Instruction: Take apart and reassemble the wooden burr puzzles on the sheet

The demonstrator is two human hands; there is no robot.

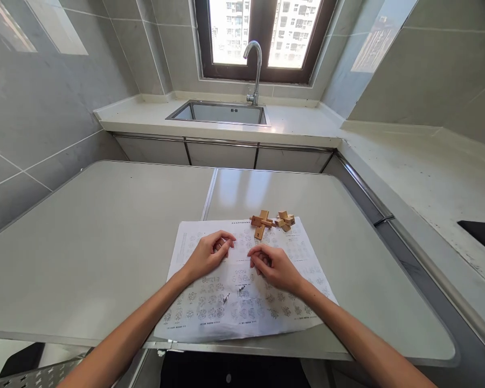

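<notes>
A large white sheet (234,318) printed with rows of small line diagrams lies on the table in front of me. My left hand (213,249) rests on its upper middle, fingers loosely curled in, with nothing seen in them. Just to the right, my right hand (272,265) rests on the paper with its fingers also curled and no object showing. Beyond the right hand, at the sheet's top edge, is a cross-shaped cluster of wooden puzzle pieces (261,223), one marked with a number. Close beside it stands a second, more compact wooden block puzzle (285,221). Neither hand touches them.
The pale folding table (105,242) has a seam across its middle. Behind it runs a white counter (299,121) with a sink (222,112) and a chrome faucet (256,70) below a window. Another counter (440,172) with a metal rail borders the right side.
</notes>
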